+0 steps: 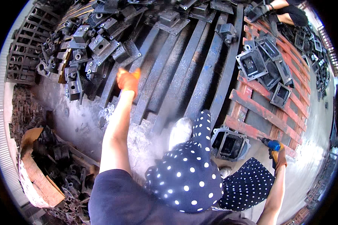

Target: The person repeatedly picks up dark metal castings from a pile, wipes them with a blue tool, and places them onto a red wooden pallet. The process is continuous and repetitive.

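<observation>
My left hand [128, 81], in an orange glove, reaches out over the dark metal bars [146, 48] of a slatted stand. It is smeared by motion, so I cannot make out its fingers or anything in them. Just beyond it lies a dark cast metal part [125, 53] with a flat flange, the closest of a heap of box-shaped castings [100, 45]. Low on the right, my gloved right hand [280, 156] is wrapped round a blue handheld power tool [274, 145], whose dark narrow nose points left towards the red wooden pallet [264, 105].
Rectangular housings [252, 63] lie on the pallet. Another open housing [230, 144] rests by my polka-dot-covered legs. A torn cardboard box [41, 176] of small castings stands at lower left. Another person's arm [279, 5] touches a casting at the upper right.
</observation>
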Motion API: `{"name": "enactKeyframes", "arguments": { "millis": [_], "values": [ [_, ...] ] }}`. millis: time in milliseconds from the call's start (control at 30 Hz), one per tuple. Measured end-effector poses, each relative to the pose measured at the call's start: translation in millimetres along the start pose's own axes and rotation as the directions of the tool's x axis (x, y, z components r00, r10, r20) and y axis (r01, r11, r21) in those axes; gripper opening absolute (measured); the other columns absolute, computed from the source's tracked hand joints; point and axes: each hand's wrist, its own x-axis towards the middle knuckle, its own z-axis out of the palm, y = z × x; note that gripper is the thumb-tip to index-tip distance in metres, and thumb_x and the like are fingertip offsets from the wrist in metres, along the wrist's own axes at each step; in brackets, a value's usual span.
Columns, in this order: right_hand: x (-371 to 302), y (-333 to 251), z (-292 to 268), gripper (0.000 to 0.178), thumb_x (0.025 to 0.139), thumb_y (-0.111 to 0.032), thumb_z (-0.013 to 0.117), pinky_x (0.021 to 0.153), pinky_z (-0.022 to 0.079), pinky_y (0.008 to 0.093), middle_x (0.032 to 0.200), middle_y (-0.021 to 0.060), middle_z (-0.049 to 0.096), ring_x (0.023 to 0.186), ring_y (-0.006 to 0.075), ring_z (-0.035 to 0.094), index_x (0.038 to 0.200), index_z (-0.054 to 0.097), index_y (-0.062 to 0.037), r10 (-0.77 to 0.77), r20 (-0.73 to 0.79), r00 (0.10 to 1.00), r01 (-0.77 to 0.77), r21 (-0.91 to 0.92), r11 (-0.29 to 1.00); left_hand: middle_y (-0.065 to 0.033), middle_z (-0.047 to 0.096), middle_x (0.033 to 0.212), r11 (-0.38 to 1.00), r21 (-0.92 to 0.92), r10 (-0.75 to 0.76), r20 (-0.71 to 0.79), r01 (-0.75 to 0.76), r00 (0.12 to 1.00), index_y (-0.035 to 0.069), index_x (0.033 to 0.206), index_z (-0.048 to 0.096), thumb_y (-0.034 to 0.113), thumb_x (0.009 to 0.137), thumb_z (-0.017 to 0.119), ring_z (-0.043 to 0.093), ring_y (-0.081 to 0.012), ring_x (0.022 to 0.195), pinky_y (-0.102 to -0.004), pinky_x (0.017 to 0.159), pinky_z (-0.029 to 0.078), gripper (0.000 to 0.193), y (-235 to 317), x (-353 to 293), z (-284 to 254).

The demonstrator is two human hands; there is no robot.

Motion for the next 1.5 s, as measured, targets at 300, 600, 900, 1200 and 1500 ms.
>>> {"name": "enactKeyframes", "arguments": {
  "millis": [300,600,900,1200,1500],
  "values": [
    [-11.8,-32.2,13.8,0.025,0.094,-0.016,0.049,0.041,0.041,0.0277,0.073,0.0065,0.06,0.049,0.0145,0.051,0.117,0.058,-0.0107,0.149,-0.046,0.988,-0.141,0.134,0.981,-0.0219,0.05,0.133,0.731,-0.341,-0.586,0.129,0.591,0.8,-0.002,0.13,0.039,0.06,0.062,0.081,0.054,-0.0345,0.12,-0.0424,0.1,0.045,0.101,28.5,112.9,24.2],
    [-11.8,-18.3,4.2,0.03,0.093,-0.014,0.052,0.043,0.044,0.0292,0.078,0.0083,0.063,0.053,0.0168,0.055,0.122,0.056,-0.0123,0.089,-0.041,0.995,-0.092,-0.05,0.995,-0.0187,0.059,0.117,0.854,-0.121,-0.513,-0.03,0.506,0.858,-0.002,0.122,0.043,0.059,0.064,0.08,0.064,-0.0334,0.104,-0.0436,0.086,0.054,0.092,12.3,137.1,66.4],
    [-4.1,-9.6,0.0,0.033,0.089,-0.006,0.052,0.041,0.042,0.0298,0.076,0.0093,0.061,0.054,0.0179,0.055,0.121,0.057,-0.0113,0.127,0.005,0.992,-0.126,0.136,0.983,-0.0195,0.059,0.12,0.887,-0.008,-0.461,-0.054,0.462,0.886,-0.003,0.12,0.046,0.07,0.057,0.077,0.064,-0.0338,0.105,-0.0423,0.087,0.053,0.102,12.2,103.1,37.0],
    [-13.4,-21.9,9.3,0.026,0.09,-0.008,0.051,0.041,0.041,0.0293,0.076,0.0063,0.062,0.054,0.0158,0.055,0.115,0.059,-0.0101,0.204,-0.021,0.979,-0.193,0.249,0.949,-0.0245,0.058,0.118,0.926,-0.079,-0.371,-0.012,0.369,0.928,-0.003,0.119,0.047,0.055,0.053,0.086,0.059,-0.0392,0.108,-0.044,0.091,0.049,0.095,-31.0,-8.6,26.1],
    [-5.0,-2.9,-3.8,0.031,0.089,-0.005,0.052,0.041,0.042,0.0279,0.076,0.0053,0.062,0.054,0.0136,0.054,0.118,0.058,-0.0122,0.15,0.006,0.989,-0.148,0.209,0.967,-0.0161,0.066,0.099,0.832,-0.545,-0.058,0.093,0.1,0.994,-0.003,0.111,0.056,0.037,0.071,0.081,0.062,-0.0292,0.095,-0.0365,0.083,0.05,0.062,-98.8,-82.6,21.5]
  ]
}}
